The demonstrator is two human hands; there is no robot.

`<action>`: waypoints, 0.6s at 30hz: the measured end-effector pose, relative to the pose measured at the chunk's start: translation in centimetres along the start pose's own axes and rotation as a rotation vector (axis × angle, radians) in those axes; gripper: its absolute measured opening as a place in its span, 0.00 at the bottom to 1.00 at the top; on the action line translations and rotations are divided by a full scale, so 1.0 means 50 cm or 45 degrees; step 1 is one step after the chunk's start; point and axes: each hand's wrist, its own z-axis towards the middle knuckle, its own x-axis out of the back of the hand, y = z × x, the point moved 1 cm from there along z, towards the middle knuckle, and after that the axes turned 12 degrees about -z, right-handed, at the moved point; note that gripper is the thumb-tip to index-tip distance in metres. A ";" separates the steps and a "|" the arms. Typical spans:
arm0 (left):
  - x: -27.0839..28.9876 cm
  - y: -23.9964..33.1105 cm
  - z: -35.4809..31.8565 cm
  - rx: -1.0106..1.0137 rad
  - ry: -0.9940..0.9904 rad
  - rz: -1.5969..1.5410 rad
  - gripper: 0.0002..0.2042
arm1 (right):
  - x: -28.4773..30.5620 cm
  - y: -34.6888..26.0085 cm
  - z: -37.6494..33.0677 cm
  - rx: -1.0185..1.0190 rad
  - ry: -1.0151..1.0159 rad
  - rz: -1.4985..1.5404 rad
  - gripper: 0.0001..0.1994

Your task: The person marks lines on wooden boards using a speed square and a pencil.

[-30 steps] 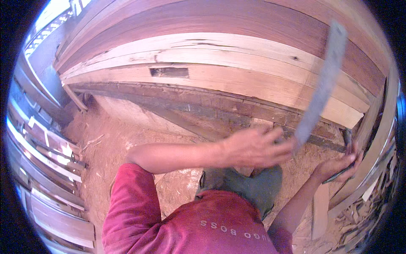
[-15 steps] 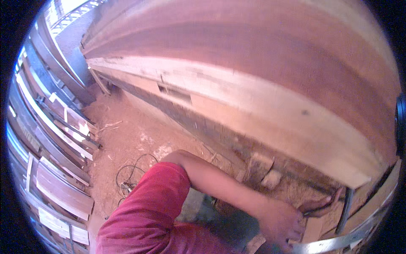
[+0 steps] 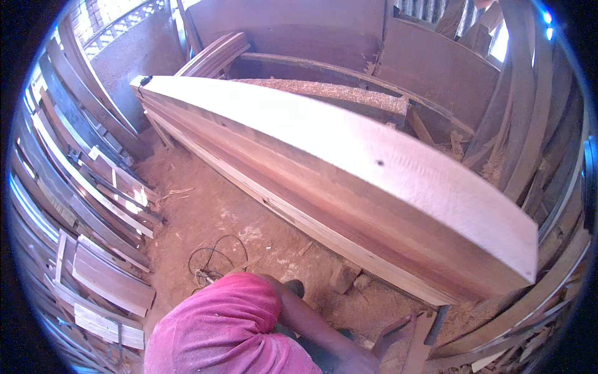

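A long wooden boat hull [image 3: 374, 168] lies upside down across the middle of the view, with pale and reddish planks along its side. My left arm, in a pink sleeve [image 3: 230, 324], reaches down to the lower edge beside the hull's near end. Only part of my left hand [image 3: 358, 363] shows at the frame's bottom, and what it holds is hidden. A dark wooden piece [image 3: 398, 327] stands just to the right of it. My right hand is out of view.
Curved planks [image 3: 93, 187] lean in stacks along the left wall. A dark cable [image 3: 212, 258] lies coiled on the sawdust floor [image 3: 205, 206]. A wood block [image 3: 344, 277] sits under the hull's edge. Wood shavings [image 3: 324, 93] pile up behind the hull.
The view has lifted from the hull's lower edge to the whole hull. My left hand dropped to the bottom edge. My right hand and the long metal strip have left the view.
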 end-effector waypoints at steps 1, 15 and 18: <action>0.014 0.041 0.019 -0.004 0.045 -0.047 0.20 | 0.031 -0.001 -0.024 -0.045 -0.076 -0.041 0.24; 0.338 0.588 -0.112 0.965 0.570 0.448 0.15 | 0.307 -0.177 -0.275 -0.161 -0.813 -0.325 0.26; 0.332 0.731 -0.276 1.062 0.718 0.583 0.20 | 0.205 -0.253 -0.305 0.371 -0.702 -0.011 0.29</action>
